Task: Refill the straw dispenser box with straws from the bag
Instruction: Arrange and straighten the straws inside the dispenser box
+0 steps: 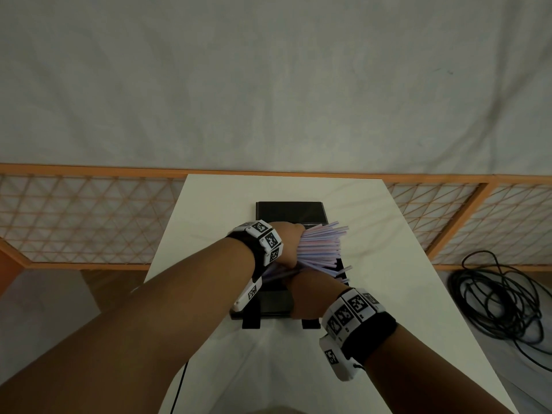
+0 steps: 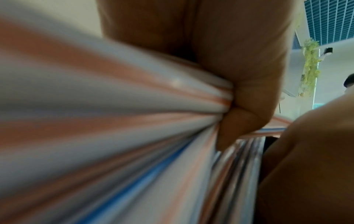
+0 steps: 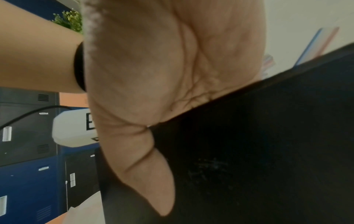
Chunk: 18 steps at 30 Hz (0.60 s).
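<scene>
On the white rectangular bench (image 1: 373, 324) stands the black straw dispenser box (image 1: 291, 212), its lid thrown back. The loading step is in hand: the left hand (image 1: 288, 245) has its fingers (image 2: 239, 121) clamped round a thick bundle of striped paper straws (image 1: 321, 248) over the open box. The right hand (image 1: 304, 297) lies against the box's edge, thumb straight, its fingers out of sight. Next, I judge, the bundle must be levelled and lowered in.

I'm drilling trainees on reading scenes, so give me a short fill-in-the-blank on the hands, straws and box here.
1. The bundle of pink, blue and white striped straws is gripped by the ___ hand.
2. The right hand rests on the ___ rectangular dispenser box.
3. The box stands on a ___ table.

Missing words: left; black; white
</scene>
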Tool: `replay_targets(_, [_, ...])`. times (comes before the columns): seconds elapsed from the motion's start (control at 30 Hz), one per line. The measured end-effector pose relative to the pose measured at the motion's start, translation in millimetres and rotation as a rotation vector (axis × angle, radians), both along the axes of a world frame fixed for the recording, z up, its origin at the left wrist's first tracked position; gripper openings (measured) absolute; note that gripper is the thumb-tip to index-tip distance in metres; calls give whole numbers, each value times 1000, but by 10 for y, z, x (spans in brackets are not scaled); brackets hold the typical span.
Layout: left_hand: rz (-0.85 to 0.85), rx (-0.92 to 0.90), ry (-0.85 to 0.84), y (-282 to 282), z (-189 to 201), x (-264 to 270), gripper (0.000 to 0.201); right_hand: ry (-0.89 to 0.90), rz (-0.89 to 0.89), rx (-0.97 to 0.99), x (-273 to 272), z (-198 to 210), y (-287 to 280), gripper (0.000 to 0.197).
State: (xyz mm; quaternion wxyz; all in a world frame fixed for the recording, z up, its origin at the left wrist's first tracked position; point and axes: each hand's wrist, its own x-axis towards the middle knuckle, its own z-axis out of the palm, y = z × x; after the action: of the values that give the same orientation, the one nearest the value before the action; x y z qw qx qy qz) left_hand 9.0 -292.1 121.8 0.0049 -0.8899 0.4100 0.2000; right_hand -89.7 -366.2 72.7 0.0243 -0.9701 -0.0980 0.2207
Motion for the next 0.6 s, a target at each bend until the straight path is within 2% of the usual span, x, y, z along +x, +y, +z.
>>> replay_targets(0.07, [6,-32,19,15,40,19,53,51,-34,-10,24,35,-7,37])
replay_targets(0.2, [-2,-63,35,55,97,29,49,184,-127,-50,81,81,-2,20])
replay_targets(0.33, [9,-85,40,80,108,18,51,235,-144,-92,153,92,27,17])
replay_targets(0.43, [31,-94,18,97,135,22,50,171,-105,-91,204,74,-31,31])
replay_targets(0.6, [36,-151,65,123,207,99,47,96,-35,-41,244,167,-147,69])
